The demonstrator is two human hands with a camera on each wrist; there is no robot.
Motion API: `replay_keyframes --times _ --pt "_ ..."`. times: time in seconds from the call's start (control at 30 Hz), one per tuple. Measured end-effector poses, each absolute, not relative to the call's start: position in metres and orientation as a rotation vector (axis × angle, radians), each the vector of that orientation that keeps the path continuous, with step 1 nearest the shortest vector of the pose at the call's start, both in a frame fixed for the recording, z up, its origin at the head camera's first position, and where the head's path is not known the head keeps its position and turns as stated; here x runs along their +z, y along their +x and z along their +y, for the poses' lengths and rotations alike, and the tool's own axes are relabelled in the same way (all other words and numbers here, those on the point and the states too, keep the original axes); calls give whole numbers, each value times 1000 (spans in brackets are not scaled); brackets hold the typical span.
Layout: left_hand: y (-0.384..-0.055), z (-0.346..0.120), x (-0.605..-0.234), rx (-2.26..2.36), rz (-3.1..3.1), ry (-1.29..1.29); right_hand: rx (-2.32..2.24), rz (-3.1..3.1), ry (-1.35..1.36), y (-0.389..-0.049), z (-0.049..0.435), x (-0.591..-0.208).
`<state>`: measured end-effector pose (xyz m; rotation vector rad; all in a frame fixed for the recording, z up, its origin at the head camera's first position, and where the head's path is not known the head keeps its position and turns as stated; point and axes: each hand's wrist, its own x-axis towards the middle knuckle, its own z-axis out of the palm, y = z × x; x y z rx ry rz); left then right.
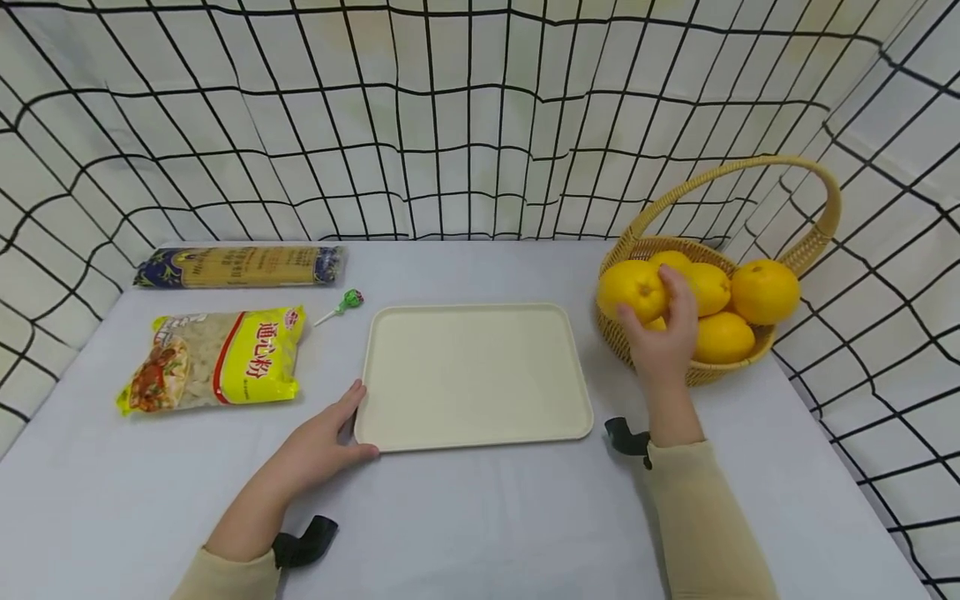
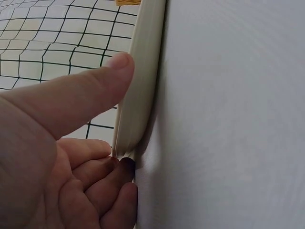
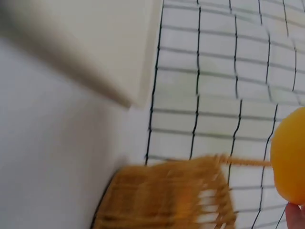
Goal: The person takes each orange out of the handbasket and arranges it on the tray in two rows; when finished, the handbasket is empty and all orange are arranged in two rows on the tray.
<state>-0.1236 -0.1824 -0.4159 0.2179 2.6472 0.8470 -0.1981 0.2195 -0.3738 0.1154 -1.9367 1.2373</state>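
My left hand [image 1: 322, 437] holds the near left corner of a cream rectangular tray [image 1: 476, 379]. Its thumb lies at the front edge and its fingers at the left side. In the left wrist view, those fingers [image 2: 112, 191] bend close against the tray's end. My right hand [image 1: 667, 333] grips a lemon [image 1: 630, 287] between thumb and fingers, over the left side of a wicker basket [image 1: 701, 372]. At the right border of the right wrist view, the lemon [image 3: 290, 157] shows with one fingertip under it.
In the basket sit several yellow fruits and a rounder orange [image 1: 765, 292]; its arched handle [image 1: 828, 200] rises above. Left of the tray lie a lollipop [image 1: 348, 302], a bag of pasta [image 1: 225, 358] and a long noodle packet [image 1: 240, 267]. Black wire mesh [image 1: 468, 125] borders the table.
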Motion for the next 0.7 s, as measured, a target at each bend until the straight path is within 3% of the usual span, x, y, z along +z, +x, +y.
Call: replay_keyframes --times 0.7 --pt "-122 -184 -417 889 2640 184 1347 -2399 503 -224 82 -374"
